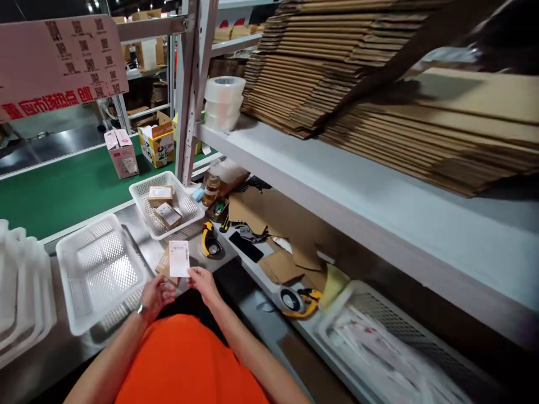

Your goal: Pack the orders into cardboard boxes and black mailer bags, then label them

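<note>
My left hand (158,294) is closed on the near end of a small brown cardboard box (163,265), low over the metal table. Between the fingertips of my right hand (204,282), a white printed label (179,258) is pinched at its lower right corner. The label overlaps the box and hides part of it; whether it touches the box I cannot tell. Just beyond sits a white plastic basket (191,220) with two small labelled boxes (160,194) in it. A yellow and black tape dispenser (209,240) lies to the right of the label.
Another white basket (67,280) stands to my left, beside a stack of white baskets (25,292). Behind runs a green conveyor belt (63,193) carrying two cartons (122,154). At right, a shelf (337,179) bears flattened cardboard (303,84) and tape rolls (224,104) above a second tape dispenser (301,303).
</note>
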The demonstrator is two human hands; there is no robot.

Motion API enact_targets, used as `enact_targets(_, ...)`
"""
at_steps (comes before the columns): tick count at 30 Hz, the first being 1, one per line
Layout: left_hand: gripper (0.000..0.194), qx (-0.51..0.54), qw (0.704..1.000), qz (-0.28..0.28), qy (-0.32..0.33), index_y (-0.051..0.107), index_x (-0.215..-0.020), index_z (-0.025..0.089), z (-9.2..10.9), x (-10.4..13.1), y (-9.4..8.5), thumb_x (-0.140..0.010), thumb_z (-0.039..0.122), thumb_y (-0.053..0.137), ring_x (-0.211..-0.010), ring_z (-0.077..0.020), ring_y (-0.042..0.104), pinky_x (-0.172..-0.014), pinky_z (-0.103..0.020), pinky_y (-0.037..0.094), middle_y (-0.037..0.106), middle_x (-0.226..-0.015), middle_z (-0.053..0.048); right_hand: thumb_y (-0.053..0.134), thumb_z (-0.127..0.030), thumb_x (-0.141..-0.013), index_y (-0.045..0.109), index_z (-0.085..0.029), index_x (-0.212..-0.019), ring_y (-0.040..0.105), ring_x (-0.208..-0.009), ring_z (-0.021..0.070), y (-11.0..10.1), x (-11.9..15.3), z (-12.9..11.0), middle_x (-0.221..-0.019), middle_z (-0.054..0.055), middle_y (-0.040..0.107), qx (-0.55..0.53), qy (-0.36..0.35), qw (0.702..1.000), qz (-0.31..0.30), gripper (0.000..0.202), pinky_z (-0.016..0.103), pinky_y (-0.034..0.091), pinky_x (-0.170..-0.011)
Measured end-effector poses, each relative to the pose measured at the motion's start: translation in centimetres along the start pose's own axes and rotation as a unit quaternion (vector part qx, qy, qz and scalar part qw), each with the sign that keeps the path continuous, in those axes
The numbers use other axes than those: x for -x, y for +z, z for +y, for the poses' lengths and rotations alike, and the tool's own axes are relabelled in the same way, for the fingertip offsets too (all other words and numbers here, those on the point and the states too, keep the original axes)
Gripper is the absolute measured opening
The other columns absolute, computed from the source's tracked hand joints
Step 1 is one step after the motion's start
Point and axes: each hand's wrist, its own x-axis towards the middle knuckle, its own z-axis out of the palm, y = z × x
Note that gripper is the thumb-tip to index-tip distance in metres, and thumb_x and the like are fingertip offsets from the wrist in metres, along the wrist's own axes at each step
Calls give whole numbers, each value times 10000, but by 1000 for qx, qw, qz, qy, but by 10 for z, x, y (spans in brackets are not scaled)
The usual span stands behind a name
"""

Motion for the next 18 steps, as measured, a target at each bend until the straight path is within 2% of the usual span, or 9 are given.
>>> enact_targets(4,402,-165,973,33,159,620,-806,218,24,-14,-23,-821,582,791,-646,-204,728,-644,-299,565,760,-727,-50,965,-516,-542,711,-211,-691,631,-503,153,16,-8,24,-607,15,724,17,15,999,44,424,254,486,-446)
enact_targets(6,353,-199,960,23,197,678,-813,216,38,-27,-27,-789,533,830,-742,-224,733,-745,-325,588,762,-770,-49,923,-508,-605,719,-215,-707,640,-503,151,24,-8,34,-608,22,735,28,19,997,65,371,240,480,-437)
enact_targets(8,236,-284,926,5,249,741,-885,218,49,-44,-26,-828,433,819,-882,-246,744,-893,-357,597,787,-890,-71,883,-481,-661,724,-214,-713,650,-499,152,30,-8,41,-591,27,732,48,23,995,84,315,227,469,-427)
enact_targets(10,134,-428,850,-38,304,779,-997,213,56,-66,-20,-903,301,741,-1046,-282,747,-1038,-416,576,799,-1057,-121,854,-436,-706,721,-215,-713,673,-507,160,33,-9,46,-574,27,725,75,27,991,105,258,215,465,-420)
enact_targets(12,178,-538,768,-93,335,796,-1054,193,59,-88,-10,-921,181,678,-1236,-326,709,-1164,-488,521,782,-1205,-171,830,-390,-749,711,-213,-717,705,-526,165,33,-13,49,-585,28,731,111,32,985,128,216,200,466,-418)
enact_targets(13,212,-566,743,-118,337,806,-1073,185,58,-98,-5,-908,144,678,-1349,-352,656,-1224,-526,475,761,-1292,-189,815,-371,-773,706,-209,-722,719,-534,166,32,-15,50,-601,31,739,132,35,981,140,202,192,464,-415)
enact_targets(15,317,-615,701,-148,328,812,-1189,189,54,-116,3,-899,136,698,-1554,-405,479,-1301,-620,372,660,-1527,-197,786,-345,-822,701,-195,-743,738,-550,165,29,-20,50,-644,41,760,179,47,970,156,190,179,456,-408)
enact_targets(18,530,-724,584,-159,332,672,-1515,246,42,-135,6,-987,222,642,-1685,-431,254,-1320,-746,257,452,-1753,-165,807,-358,-855,700,-176,-773,736,-547,169,21,-26,46,-657,55,770,258,70,951,156,226,179,458,-412)
